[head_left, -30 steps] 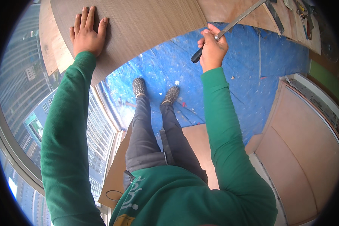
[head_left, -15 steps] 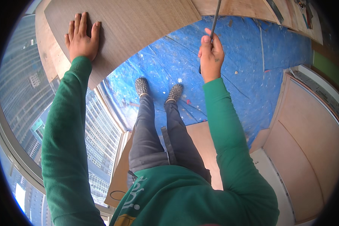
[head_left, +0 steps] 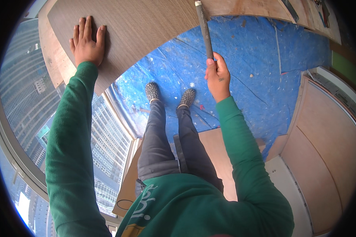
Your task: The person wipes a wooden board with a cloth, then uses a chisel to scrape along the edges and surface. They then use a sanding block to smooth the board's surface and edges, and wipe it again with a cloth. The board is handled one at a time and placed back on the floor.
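Right now a brown wood-grain board (head_left: 142, 27) lies on a pale plywood surface (head_left: 251, 8), which shows beyond the board's right edge and along its left edge. The left hand (head_left: 88, 50) is pressed flat on the board close to its left edge, between the near-left corner and the far end, with fingers spread and thumb held apart. A long, narrow grey tool (head_left: 204, 33) with a pale tip rises from the right hand (head_left: 217, 77), whose fingers are curled around its lower end and hide that part. The tip overlaps the board beside its near-right corner; whether it touches the board, I cannot tell. On the plywood, towards its right end, lie a dark strip (head_left: 290, 10) and a few small tools (head_left: 324, 14), too cut off to make out.

Below the board's near edge, a blue sheet (head_left: 249, 98) covers the floor, creased and flecked with white bits. Two dotted shoes (head_left: 152, 91) stand on it, under grey trousers (head_left: 152, 134). At the sheet's right edge stand pale brown panels (head_left: 314, 130); to the left, a large window (head_left: 23, 94) looks out on tall buildings.
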Action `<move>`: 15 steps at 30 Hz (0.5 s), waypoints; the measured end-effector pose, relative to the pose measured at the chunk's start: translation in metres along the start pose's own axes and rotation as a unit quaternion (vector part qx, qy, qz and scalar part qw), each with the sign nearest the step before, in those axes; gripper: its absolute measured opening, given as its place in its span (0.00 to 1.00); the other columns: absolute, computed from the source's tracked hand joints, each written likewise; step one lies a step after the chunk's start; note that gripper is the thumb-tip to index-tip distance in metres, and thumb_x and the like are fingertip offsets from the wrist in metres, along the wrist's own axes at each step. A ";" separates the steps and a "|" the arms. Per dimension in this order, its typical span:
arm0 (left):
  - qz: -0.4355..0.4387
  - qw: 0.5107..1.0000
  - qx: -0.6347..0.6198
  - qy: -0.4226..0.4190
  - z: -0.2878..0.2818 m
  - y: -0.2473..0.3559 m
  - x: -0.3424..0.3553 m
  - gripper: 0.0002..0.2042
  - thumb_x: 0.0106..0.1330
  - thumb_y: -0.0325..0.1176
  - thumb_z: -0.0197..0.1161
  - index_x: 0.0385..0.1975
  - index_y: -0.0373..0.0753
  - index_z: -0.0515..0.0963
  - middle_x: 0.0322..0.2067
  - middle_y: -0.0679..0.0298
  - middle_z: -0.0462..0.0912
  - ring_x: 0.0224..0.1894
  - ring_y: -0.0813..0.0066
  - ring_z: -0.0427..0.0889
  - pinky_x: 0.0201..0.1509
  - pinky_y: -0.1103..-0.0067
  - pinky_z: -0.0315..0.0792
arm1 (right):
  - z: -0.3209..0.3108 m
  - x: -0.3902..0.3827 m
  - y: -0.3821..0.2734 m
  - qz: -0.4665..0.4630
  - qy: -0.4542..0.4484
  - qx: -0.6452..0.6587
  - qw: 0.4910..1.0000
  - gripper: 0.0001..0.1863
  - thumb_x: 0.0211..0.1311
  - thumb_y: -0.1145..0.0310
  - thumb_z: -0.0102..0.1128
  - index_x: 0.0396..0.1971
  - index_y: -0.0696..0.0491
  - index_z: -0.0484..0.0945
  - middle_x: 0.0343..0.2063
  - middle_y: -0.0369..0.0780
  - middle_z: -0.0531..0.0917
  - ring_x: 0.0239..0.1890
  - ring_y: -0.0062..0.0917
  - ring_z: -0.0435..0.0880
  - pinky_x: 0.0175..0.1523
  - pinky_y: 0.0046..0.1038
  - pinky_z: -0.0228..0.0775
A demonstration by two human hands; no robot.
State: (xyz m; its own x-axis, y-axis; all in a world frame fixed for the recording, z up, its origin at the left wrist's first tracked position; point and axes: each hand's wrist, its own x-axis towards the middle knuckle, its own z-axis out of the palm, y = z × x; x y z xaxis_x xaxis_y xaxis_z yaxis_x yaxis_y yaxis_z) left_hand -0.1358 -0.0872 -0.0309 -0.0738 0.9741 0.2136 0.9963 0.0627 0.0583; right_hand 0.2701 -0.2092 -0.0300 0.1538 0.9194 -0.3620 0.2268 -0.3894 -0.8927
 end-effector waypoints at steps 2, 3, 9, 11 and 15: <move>0.005 1.000 0.004 0.005 0.001 -0.002 -0.001 0.35 0.75 0.66 0.42 0.78 0.59 0.57 0.79 0.66 0.55 0.82 0.63 0.49 0.83 0.57 0.39 | 0.004 -0.007 -0.001 0.016 0.001 0.006 1.000 0.21 0.79 0.56 0.56 0.60 0.55 0.75 0.22 0.30 0.74 0.23 0.13 0.73 0.29 0.21 0.67; 0.005 1.000 0.003 0.004 0.001 -0.001 0.000 0.35 0.75 0.66 0.43 0.78 0.59 0.57 0.79 0.66 0.55 0.82 0.63 0.49 0.83 0.57 0.39 | 0.004 -0.008 0.000 0.020 0.002 0.008 1.000 0.20 0.79 0.57 0.56 0.60 0.54 0.76 0.23 0.30 0.75 0.23 0.13 0.73 0.29 0.22 0.68; 0.002 1.000 0.005 -0.001 0.001 -0.002 -0.001 0.35 0.75 0.66 0.43 0.78 0.59 0.57 0.79 0.66 0.55 0.82 0.63 0.49 0.83 0.57 0.39 | 0.008 -0.005 -0.002 0.042 0.001 0.012 0.999 0.17 0.78 0.60 0.57 0.58 0.54 0.77 0.29 0.33 0.79 0.25 0.16 0.78 0.30 0.24 0.74; 0.006 1.000 0.014 0.002 0.002 -0.002 -0.002 0.35 0.75 0.66 0.43 0.79 0.59 0.57 0.79 0.67 0.55 0.82 0.63 0.49 0.83 0.57 0.39 | 0.008 -0.004 -0.006 0.040 0.001 0.002 0.999 0.17 0.78 0.61 0.57 0.58 0.55 0.77 0.30 0.33 0.81 0.26 0.17 0.80 0.31 0.25 0.76; 0.006 1.000 0.010 0.004 0.001 -0.001 -0.001 0.35 0.75 0.66 0.43 0.79 0.59 0.57 0.80 0.67 0.54 0.82 0.63 0.49 0.83 0.58 0.38 | 0.011 0.005 0.003 0.003 -0.002 0.017 1.000 0.16 0.76 0.65 0.59 0.57 0.55 0.77 0.31 0.36 0.82 0.26 0.19 0.82 0.32 0.25 0.79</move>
State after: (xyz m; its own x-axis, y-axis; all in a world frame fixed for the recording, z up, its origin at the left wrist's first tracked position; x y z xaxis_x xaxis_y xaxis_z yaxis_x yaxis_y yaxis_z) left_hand -0.1369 -0.0880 -0.0319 -0.0629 0.9732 0.2212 0.9977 0.0560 0.0372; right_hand 0.2608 -0.2051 -0.0370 0.1512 0.9172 -0.3686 0.1937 -0.3932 -0.8988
